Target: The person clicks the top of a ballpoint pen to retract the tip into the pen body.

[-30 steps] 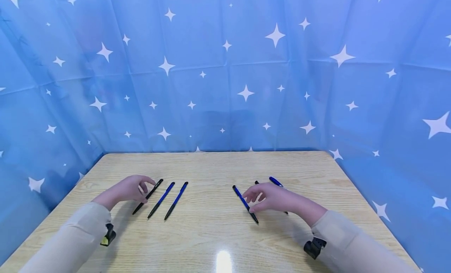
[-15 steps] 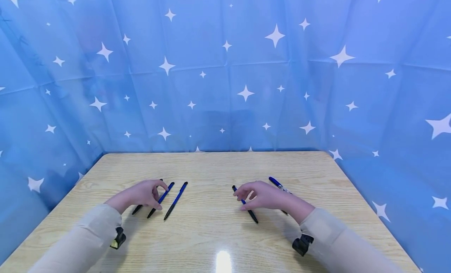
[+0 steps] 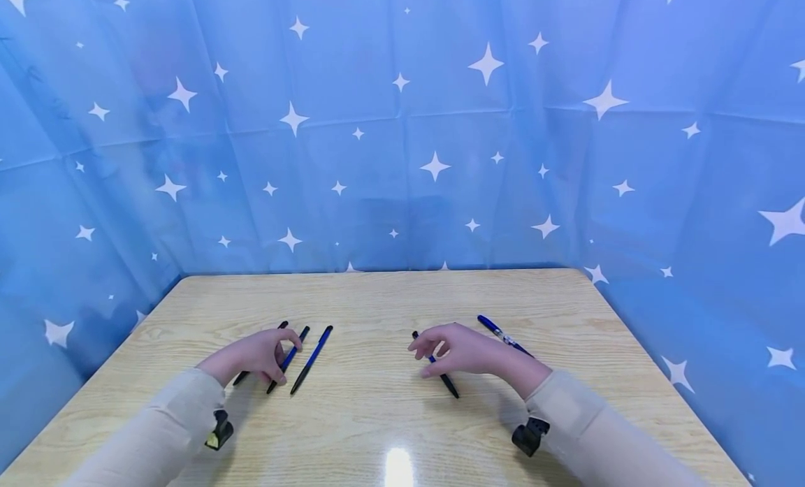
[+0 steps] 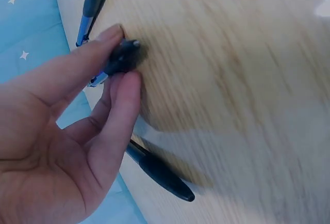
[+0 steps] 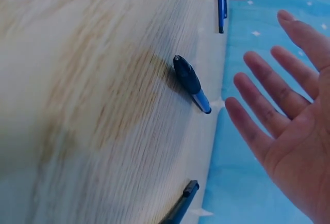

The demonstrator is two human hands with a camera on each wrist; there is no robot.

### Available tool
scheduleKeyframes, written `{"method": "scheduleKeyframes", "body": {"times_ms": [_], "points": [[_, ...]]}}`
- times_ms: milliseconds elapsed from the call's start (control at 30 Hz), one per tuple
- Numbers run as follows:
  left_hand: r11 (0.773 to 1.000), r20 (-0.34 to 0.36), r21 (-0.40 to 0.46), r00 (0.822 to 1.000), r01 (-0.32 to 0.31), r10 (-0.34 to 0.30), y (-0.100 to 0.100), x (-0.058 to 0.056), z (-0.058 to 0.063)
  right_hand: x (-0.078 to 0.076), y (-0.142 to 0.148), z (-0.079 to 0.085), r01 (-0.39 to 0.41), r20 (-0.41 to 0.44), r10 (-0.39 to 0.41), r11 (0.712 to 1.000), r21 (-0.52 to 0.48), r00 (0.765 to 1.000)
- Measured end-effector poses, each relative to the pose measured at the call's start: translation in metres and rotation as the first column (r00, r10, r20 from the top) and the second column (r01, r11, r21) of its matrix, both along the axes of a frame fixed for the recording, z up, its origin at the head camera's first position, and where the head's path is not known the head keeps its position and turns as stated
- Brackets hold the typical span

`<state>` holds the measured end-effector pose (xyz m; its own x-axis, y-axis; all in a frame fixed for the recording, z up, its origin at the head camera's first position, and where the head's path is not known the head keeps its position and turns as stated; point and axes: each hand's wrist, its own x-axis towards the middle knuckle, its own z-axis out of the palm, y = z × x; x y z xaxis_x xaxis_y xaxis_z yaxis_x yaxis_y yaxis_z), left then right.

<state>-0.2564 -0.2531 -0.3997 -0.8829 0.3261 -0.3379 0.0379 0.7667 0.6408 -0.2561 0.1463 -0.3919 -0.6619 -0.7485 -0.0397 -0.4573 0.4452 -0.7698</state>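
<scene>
My left hand [image 3: 260, 354] pinches a blue-and-black pen [image 4: 124, 58] between thumb and fingers, low over the table. On one side of it lies a black pen [image 3: 242, 377], partly covered by the hand. To the other side rests a second blue-and-black pen [image 3: 312, 360]. My right hand [image 3: 462, 351] hovers with loose, spread fingers above another blue-and-black pen [image 3: 448, 384], apart from it in the right wrist view. A dark pen [image 5: 181, 203] also shows at that view's lower edge; the right hand hides it from the head camera.
A blue pen [image 3: 499, 331] lies behind the right hand, its lower end close to the wrist. The wooden table [image 3: 377, 417] ends in front of a blue curtain [image 3: 377, 144] with white stars. Black cameras [image 3: 530, 434] are strapped at both wrists.
My left hand has moved right from the black pen to the middle blue-and-black pen and now pinches it, shifting it slightly. My right hand has drifted a little left.
</scene>
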Motion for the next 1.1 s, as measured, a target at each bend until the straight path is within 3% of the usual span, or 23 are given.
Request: {"method": "scheduleKeyframes", "body": {"times_ms": [333, 567, 733, 1100], "points": [[0.990, 0.118, 0.096, 0.989, -0.104, 0.093, 0.002, 0.006, 0.008, -0.001, -0.005, 0.000, 0.003, 0.004, -0.003, 1.000, -0.014, 1.000], [0.947, 0.183, 0.279, 0.977, -0.160, 0.111, 0.008, 0.007, 0.012, -0.004, -0.008, 0.004, 0.004, -0.009, -0.004, 0.999, -0.037, 1.000], [0.947, 0.152, 0.281, 0.982, -0.152, 0.112, 0.021, 0.008, 0.023, -0.004, -0.011, 0.007, 0.008, -0.014, -0.009, 0.998, -0.062, 1.000], [0.960, 0.024, 0.275, 0.998, -0.055, 0.050, 0.054, 0.020, 0.039, 0.000, -0.016, 0.015, 0.049, -0.021, -0.052, 0.990, -0.129, 0.998]]}}
